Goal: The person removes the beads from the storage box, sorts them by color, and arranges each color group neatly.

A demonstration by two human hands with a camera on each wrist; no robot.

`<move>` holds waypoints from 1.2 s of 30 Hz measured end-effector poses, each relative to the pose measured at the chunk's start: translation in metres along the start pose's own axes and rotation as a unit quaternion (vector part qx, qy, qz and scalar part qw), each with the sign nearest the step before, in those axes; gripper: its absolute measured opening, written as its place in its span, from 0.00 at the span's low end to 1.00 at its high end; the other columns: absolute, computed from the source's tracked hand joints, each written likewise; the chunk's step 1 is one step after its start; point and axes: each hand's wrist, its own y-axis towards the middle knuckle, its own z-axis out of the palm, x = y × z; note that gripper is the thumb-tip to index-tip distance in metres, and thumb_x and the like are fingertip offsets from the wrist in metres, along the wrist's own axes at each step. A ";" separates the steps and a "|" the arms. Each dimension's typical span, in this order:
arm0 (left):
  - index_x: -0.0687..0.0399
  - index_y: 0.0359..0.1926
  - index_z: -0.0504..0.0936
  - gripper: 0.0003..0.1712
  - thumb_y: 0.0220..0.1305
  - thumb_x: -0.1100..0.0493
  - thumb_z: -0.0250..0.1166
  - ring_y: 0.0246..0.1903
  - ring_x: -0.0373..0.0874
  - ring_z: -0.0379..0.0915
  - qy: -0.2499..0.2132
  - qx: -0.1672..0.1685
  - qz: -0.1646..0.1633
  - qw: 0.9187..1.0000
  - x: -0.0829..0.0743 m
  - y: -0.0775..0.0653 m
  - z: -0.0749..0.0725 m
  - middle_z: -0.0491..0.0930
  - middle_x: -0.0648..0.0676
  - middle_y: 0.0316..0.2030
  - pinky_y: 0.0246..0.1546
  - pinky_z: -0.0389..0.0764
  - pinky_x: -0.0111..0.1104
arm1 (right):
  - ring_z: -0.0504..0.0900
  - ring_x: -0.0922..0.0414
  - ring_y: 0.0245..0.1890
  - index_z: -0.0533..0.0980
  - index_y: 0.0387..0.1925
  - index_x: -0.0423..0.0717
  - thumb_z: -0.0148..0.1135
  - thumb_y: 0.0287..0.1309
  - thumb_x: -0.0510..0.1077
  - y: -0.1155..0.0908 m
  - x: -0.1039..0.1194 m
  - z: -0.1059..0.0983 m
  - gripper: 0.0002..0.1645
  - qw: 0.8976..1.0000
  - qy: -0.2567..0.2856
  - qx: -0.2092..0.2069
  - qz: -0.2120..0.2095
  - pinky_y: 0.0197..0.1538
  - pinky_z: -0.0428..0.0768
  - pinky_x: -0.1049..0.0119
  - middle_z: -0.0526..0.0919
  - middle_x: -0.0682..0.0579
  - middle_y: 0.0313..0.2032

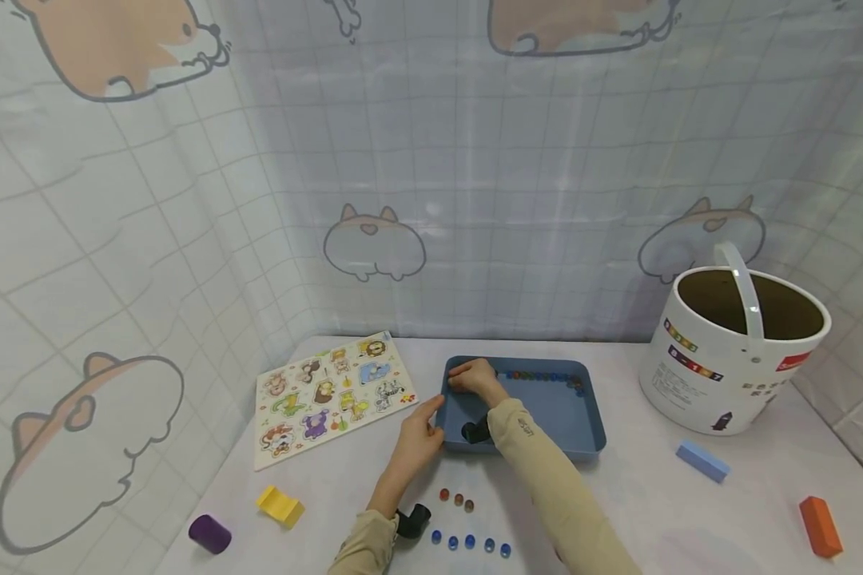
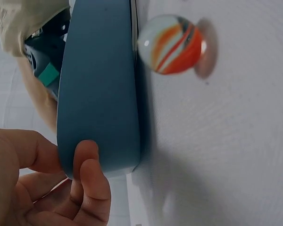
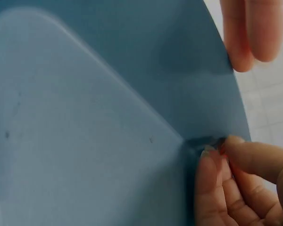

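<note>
A blue tray (image 1: 570,415) lies on the table, with a row of small glass marbles (image 1: 539,376) along its far wall. My left hand (image 1: 419,438) grips its left side, the thumb at the rim and curled fingers against the outer wall (image 2: 101,84). My right hand (image 1: 478,377) reaches into the far left corner. There its thumb and fingertips (image 3: 207,172) pinch a small marble, mostly hidden, of which a reddish bit shows. An orange-and-white swirled marble (image 2: 172,44) rests on the table beside the tray in the left wrist view.
Three reddish-brown marbles (image 1: 459,499) and a row of blue marbles (image 1: 471,541) lie before the tray. An animal puzzle board (image 1: 331,395) is at left, near yellow (image 1: 280,506) and purple blocks (image 1: 210,534). A white bucket (image 1: 690,375), blue block (image 1: 702,461) and orange block (image 1: 821,527) stand right.
</note>
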 end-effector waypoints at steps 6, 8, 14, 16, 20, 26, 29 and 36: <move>0.68 0.65 0.68 0.35 0.52 0.73 0.55 0.14 0.30 0.61 0.004 -0.004 0.003 1.000 0.001 0.000 0.000 0.69 0.67 0.65 0.17 0.68 0.23 | 0.86 0.51 0.42 0.82 0.48 0.41 0.64 0.59 0.40 -0.004 0.004 -0.015 0.16 0.999 -0.001 0.045 -0.021 0.48 0.83 0.60 0.85 0.42 0.48; 0.68 0.65 0.69 0.35 0.52 0.73 0.55 0.14 0.30 0.60 0.012 -0.008 0.006 1.000 0.001 0.001 0.000 0.70 0.67 0.64 0.17 0.68 0.23 | 0.84 0.49 0.46 0.82 0.50 0.41 0.62 0.60 0.42 -0.009 0.008 -0.025 0.17 0.997 0.001 0.066 -0.033 0.52 0.82 0.58 0.83 0.43 0.51; 0.67 0.65 0.70 0.35 0.51 0.73 0.56 0.15 0.31 0.58 0.019 -0.017 0.005 1.000 0.000 0.001 -0.001 0.71 0.66 0.63 0.17 0.67 0.23 | 0.80 0.47 0.55 0.78 0.55 0.39 0.60 0.63 0.42 -0.026 0.011 -0.049 0.20 0.993 0.017 0.104 -0.057 0.58 0.79 0.53 0.80 0.43 0.55; 0.68 0.64 0.70 0.35 0.51 0.73 0.56 0.15 0.31 0.58 0.022 -0.020 0.009 1.000 0.000 0.001 -0.001 0.71 0.67 0.63 0.18 0.66 0.23 | 0.79 0.47 0.55 0.77 0.56 0.38 0.60 0.63 0.42 -0.032 0.008 -0.056 0.21 0.992 0.012 0.106 -0.064 0.57 0.79 0.53 0.80 0.43 0.55; 0.69 0.64 0.70 0.35 0.51 0.73 0.56 0.16 0.32 0.58 0.020 -0.016 0.010 1.000 0.001 0.001 0.000 0.71 0.68 0.63 0.18 0.66 0.23 | 0.79 0.44 0.54 0.76 0.56 0.35 0.59 0.64 0.43 -0.048 -0.002 -0.067 0.22 0.990 0.005 0.119 -0.076 0.56 0.79 0.54 0.81 0.43 0.54; 0.68 0.64 0.70 0.35 0.51 0.73 0.56 0.15 0.32 0.57 0.026 -0.018 -0.002 1.000 0.002 0.001 0.001 0.71 0.67 0.63 0.18 0.65 0.23 | 0.80 0.41 0.51 0.76 0.55 0.35 0.59 0.64 0.45 -0.081 -0.018 -0.076 0.23 0.987 0.015 0.125 -0.096 0.52 0.80 0.53 0.83 0.43 0.51; 0.68 0.64 0.70 0.35 0.51 0.73 0.55 0.15 0.32 0.56 0.031 -0.019 0.004 0.999 0.003 0.001 0.001 0.71 0.68 0.62 0.18 0.65 0.23 | 0.81 0.42 0.46 0.77 0.54 0.34 0.60 0.63 0.46 -0.100 -0.027 -0.077 0.23 0.986 0.021 0.125 -0.109 0.49 0.81 0.53 0.84 0.43 0.49; 0.68 0.65 0.69 0.35 0.50 0.73 0.55 0.15 0.32 0.57 0.024 -0.013 -0.002 1.000 0.002 0.002 0.003 0.71 0.68 0.63 0.18 0.66 0.23 | 0.82 0.53 0.38 0.78 0.50 0.32 0.63 0.60 0.45 -0.137 -0.047 -0.074 0.22 0.977 0.030 0.166 -0.127 0.42 0.82 0.59 0.86 0.43 0.44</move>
